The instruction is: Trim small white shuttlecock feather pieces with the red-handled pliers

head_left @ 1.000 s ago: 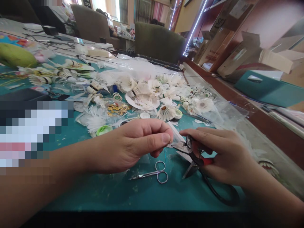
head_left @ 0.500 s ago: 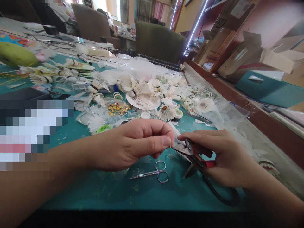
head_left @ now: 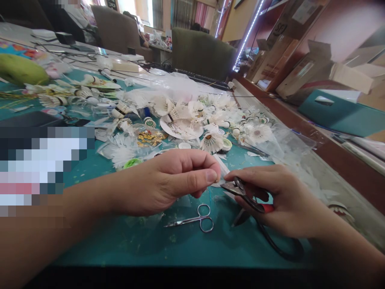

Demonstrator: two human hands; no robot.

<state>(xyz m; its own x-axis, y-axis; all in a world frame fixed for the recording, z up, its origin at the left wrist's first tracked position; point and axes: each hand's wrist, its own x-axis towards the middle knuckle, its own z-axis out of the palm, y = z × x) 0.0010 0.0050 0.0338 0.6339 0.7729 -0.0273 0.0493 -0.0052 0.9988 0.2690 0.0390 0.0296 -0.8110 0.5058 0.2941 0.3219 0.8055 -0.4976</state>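
My left hand (head_left: 177,180) is closed in a pinch, thumb against forefinger, on a small white feather piece (head_left: 221,174) just above the teal mat (head_left: 144,241). My right hand (head_left: 279,200) grips a pair of pliers (head_left: 249,198) with red and black handles, forefinger laid along the top. The jaws point left and meet the feather piece right at my left thumb tip. A small pair of silver scissors (head_left: 195,218) lies on the mat below both hands.
A heap of white shuttlecocks and loose feathers (head_left: 207,120) covers the mat beyond my hands, with a white plate (head_left: 177,128) and a bag of gold bits (head_left: 148,137). Clear plastic bags (head_left: 288,144) lie to the right. Cardboard boxes (head_left: 315,68) and chairs stand behind.
My right hand has turned the pliers slightly, bringing the jaws closer to my left thumb. The left hand has stayed almost still.
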